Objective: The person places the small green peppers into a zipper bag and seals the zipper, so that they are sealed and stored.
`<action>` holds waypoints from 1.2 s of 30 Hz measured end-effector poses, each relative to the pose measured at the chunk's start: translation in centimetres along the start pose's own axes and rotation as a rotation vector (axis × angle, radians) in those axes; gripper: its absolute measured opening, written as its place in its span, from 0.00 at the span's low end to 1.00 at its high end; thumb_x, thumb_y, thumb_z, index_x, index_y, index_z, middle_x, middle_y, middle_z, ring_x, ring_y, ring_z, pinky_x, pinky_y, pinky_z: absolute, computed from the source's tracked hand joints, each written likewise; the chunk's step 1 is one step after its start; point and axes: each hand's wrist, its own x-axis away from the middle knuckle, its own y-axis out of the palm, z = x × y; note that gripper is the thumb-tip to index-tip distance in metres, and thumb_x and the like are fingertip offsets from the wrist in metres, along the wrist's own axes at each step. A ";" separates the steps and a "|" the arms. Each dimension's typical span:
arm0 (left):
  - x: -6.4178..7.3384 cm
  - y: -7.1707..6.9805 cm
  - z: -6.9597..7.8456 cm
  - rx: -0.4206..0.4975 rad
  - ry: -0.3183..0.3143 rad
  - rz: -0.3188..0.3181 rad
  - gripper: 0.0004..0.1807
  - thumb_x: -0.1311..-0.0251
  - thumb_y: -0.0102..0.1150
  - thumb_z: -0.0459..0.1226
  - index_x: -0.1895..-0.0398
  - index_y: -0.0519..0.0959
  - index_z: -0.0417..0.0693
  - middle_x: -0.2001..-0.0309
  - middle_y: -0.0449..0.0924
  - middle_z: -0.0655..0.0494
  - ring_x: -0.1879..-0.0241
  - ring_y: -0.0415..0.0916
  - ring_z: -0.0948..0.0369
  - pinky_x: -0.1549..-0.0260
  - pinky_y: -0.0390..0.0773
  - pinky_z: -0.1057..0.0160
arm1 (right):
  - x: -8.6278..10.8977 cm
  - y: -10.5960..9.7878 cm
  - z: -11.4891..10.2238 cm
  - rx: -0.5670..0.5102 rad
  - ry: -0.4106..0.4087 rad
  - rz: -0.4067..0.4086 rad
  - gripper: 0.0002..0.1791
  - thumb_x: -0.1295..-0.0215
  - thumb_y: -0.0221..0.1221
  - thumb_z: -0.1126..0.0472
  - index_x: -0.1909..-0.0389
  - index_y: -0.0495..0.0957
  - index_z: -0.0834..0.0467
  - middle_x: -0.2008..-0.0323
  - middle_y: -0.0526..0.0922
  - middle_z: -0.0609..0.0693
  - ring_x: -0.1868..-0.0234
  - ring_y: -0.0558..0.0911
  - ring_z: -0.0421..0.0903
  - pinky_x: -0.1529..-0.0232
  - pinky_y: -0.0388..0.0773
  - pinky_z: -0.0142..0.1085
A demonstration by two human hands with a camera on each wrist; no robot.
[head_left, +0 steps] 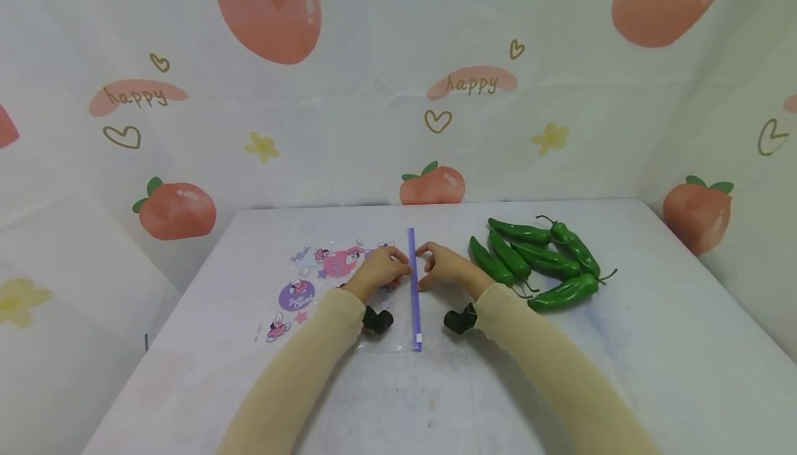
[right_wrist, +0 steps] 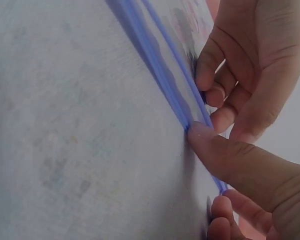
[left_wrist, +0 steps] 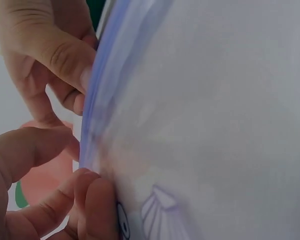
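Note:
A clear zip bag point(head_left: 297, 296) with pink and purple cartoon prints lies flat on the table, its purple zip strip point(head_left: 416, 310) running front to back near the middle. From the left, my left hand point(head_left: 381, 268) holds the strip with curled fingers. My right hand point(head_left: 450, 267) pinches the strip from the opposite side. Seen from the right wrist, the right thumb point(right_wrist: 205, 137) presses on the strip, where two purple bands stand slightly apart. The left fingertips point(left_wrist: 92, 192) are at the bag's edge in the left wrist view.
Several green peppers point(head_left: 546, 260) lie in a group on the table to the right of the right hand. A white cloth point(head_left: 367, 123) printed with peaches and flowers hangs behind the table. Dark wrist cameras point(head_left: 461, 319) sit at both cuffs.

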 end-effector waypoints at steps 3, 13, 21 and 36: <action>-0.1 0.1 0.1 -0.044 -0.019 0.009 0.16 0.44 0.67 0.42 0.55 0.78 0.45 0.76 0.73 0.56 0.78 0.71 0.62 0.78 0.74 0.69 | -0.1 0.1 0.0 0.004 -0.009 0.001 0.40 0.53 0.73 0.66 0.37 0.66 0.57 0.71 0.70 0.49 0.68 0.69 0.44 0.67 0.66 0.32; -0.5 0.7 0.8 -0.259 0.007 0.035 0.20 0.51 0.72 0.47 0.67 0.72 0.47 0.81 0.69 0.56 0.85 0.67 0.62 0.85 0.67 0.66 | 0.0 0.3 0.0 0.011 -0.004 -0.012 0.43 0.55 0.73 0.67 0.35 0.65 0.56 0.71 0.71 0.49 0.68 0.70 0.44 0.64 0.66 0.33; -0.7 0.9 1.3 -0.259 -0.020 0.046 0.17 0.48 0.71 0.44 0.70 0.72 0.48 0.79 0.71 0.56 0.84 0.68 0.62 0.85 0.67 0.66 | 0.0 0.1 -0.1 0.025 0.000 -0.019 0.45 0.55 0.74 0.66 0.34 0.64 0.55 0.70 0.70 0.50 0.68 0.69 0.45 0.65 0.66 0.33; -0.1 0.8 2.1 -0.321 -0.015 0.077 0.13 0.49 0.70 0.42 0.72 0.74 0.47 0.79 0.74 0.56 0.82 0.70 0.62 0.82 0.66 0.66 | 0.0 -0.1 0.0 0.045 -0.005 -0.034 0.46 0.55 0.74 0.65 0.33 0.64 0.54 0.70 0.69 0.49 0.68 0.69 0.45 0.65 0.65 0.34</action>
